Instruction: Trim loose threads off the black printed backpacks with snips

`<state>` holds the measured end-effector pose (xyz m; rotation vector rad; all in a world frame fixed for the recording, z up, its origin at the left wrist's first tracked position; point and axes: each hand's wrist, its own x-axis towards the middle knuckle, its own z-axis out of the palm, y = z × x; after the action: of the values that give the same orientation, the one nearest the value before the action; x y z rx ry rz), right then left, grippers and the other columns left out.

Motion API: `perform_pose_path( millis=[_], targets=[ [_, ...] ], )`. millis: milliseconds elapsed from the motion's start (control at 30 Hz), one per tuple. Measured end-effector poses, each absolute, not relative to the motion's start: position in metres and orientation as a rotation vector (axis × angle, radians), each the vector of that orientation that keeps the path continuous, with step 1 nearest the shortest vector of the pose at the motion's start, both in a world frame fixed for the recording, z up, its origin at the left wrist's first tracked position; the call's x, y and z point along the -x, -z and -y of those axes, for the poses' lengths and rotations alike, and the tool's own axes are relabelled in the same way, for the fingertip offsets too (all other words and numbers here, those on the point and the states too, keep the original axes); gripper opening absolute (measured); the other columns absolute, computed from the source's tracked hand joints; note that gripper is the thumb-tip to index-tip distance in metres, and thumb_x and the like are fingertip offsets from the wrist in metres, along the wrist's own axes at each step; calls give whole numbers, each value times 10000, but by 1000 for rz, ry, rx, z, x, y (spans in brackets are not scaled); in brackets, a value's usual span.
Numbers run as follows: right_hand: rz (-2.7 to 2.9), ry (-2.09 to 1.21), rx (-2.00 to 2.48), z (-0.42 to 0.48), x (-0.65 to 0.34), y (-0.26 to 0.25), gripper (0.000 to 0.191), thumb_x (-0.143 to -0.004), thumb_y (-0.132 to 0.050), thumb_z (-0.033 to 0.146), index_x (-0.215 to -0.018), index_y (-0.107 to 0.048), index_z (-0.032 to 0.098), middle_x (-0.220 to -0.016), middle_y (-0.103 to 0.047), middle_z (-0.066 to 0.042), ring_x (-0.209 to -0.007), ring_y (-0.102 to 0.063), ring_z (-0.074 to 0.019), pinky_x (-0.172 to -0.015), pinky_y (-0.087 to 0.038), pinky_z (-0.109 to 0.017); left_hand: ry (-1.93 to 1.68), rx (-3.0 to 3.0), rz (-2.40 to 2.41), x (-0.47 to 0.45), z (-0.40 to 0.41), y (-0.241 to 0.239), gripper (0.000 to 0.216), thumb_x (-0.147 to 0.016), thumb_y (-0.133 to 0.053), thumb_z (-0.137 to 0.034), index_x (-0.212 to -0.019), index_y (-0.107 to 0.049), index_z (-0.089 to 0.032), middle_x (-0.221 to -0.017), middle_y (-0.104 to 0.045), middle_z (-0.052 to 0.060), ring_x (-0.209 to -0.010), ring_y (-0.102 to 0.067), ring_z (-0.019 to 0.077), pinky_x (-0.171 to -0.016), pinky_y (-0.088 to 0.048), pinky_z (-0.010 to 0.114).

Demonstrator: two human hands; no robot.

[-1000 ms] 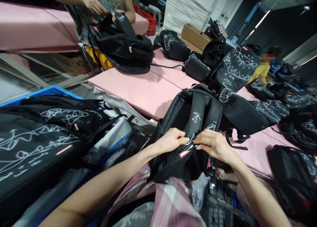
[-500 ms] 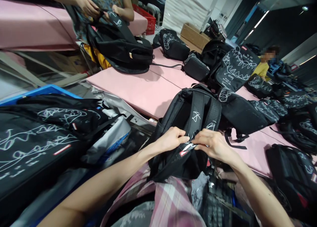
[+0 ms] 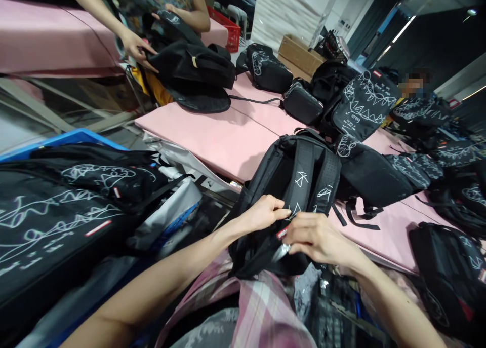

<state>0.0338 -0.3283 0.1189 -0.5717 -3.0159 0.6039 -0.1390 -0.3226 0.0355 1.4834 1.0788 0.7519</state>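
Observation:
A black backpack point(image 3: 255, 196) leans upright against my front at the table's edge, its shoulder straps facing up. My left hand point(image 3: 264, 211) is closed, thumb and fingers pinching the nearer shoulder strap point(image 3: 299, 178), which carries white line drawings. Just below and to the right, my right hand point(image 3: 313, 236) is closed in a pinch on a shiny, silvery-white scrap point(image 3: 281, 252) that looks like thin film. A small red label point(image 3: 282, 232) on the strap shows beside its fingers. The strap's lower part is partly hidden by my right hand.
Several black backpacks with white drawings lie along the pink table point(image 3: 205, 140). To the left, more backpacks point(image 3: 76, 206) rest over a blue bin point(image 3: 81, 135). Across the table, a co-worker's hands point(image 3: 138, 49) handle another black backpack point(image 3: 201, 67). A cardboard box point(image 3: 299, 54) stands farther back.
My right hand has moved down and slightly left along the strap, drawing the silvery scrap with it. My left hand stays in place. The co-worker's hands have moved apart on their backpack.

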Motion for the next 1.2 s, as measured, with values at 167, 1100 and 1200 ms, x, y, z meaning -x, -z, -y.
perform_pose_path(
  millis=[167, 1100, 1200],
  targets=[
    [2812, -466, 776, 325, -52, -113, 189, -895, -489, 263, -1018, -603, 175, -922, -633, -70, -841, -568, -169, -724, -454, -294, -777, -1420, -1053, 143, 317, -35, 354, -743, -480, -416, -507, -388, -169, -464, -308, -66, -449, -315, 76, -442, -208, 215],
    [1626, -685, 1435, 269, -115, -45, 378, -699, -677, 381, -1008, -587, 181, -878, -644, -42, -797, -602, -192, -715, -498, -323, -830, -1164, -1277, 174, 265, 1, 326, -717, -506, -466, -674, -551, -146, -612, -543, -12, -610, -510, 149, -539, -369, 233],
    [1435, -702, 1601, 261, -144, -9, 348, -685, -672, 417, -919, -644, 161, -781, -664, -48, -714, -612, -213, -679, -513, -371, -794, -1150, -1348, 197, 244, 16, 368, -698, -529, -489, -805, -599, -144, -711, -625, 22, -696, -571, 189, -619, -429, 274]
  ],
)
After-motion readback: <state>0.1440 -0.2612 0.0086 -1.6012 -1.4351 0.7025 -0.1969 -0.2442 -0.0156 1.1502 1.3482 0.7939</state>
